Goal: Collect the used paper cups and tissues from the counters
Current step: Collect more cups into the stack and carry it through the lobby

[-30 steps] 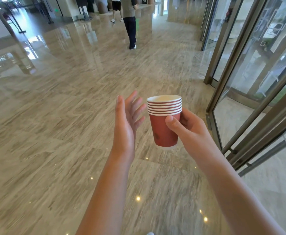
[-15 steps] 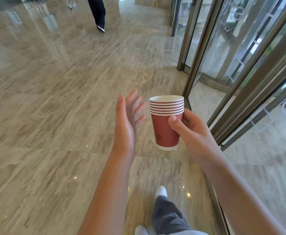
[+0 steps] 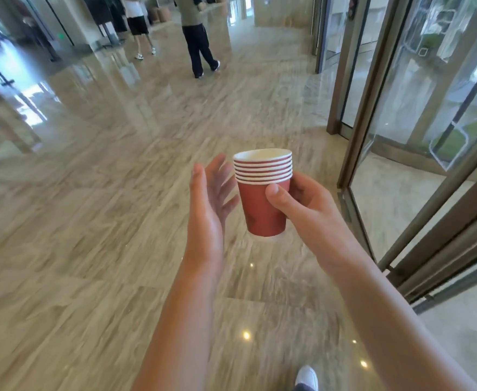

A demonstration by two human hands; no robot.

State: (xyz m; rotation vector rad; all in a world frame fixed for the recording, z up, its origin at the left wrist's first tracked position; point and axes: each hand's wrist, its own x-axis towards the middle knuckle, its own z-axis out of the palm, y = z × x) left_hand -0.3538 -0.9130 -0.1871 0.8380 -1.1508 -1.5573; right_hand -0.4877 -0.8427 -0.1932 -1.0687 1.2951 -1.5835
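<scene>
right hand wraps thumb and fingers round a stack of red paper cups, held upright in the air over the shiny stone floor | left hand just beside the stack, fingers straight and spread, holding nothing | glass doors on the right

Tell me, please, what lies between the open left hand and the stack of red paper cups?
Nothing: the head view shows only marble floor behind the gap.
</scene>
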